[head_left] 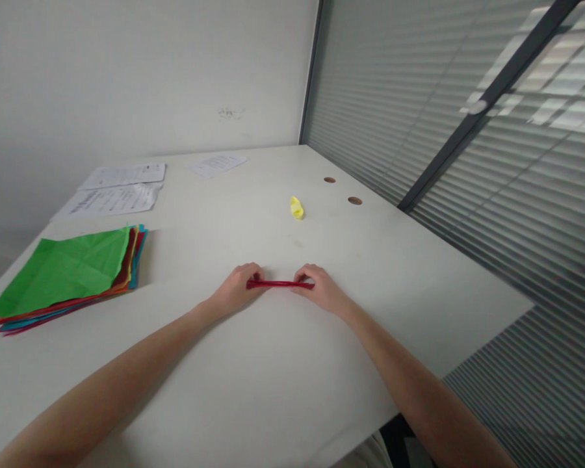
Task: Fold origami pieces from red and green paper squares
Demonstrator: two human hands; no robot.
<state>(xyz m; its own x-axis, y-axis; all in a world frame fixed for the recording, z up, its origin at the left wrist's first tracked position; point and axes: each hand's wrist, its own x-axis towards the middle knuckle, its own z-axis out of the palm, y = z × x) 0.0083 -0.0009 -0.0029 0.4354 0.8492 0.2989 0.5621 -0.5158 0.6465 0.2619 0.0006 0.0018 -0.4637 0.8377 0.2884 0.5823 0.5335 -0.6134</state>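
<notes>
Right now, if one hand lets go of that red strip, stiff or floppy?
The red strip probably sags a little: it looks like thin paper folded narrow. Likely very light, and flat, so unlikely to roll.

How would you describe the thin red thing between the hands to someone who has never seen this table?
On the white table, look at the near middle, where the left hand and right hand meet. The red paper strip lies between them, one end pinched by each. Unlike the stack of coloured sheets at left and the yellow piece farther back, it is narrow and held.
</notes>
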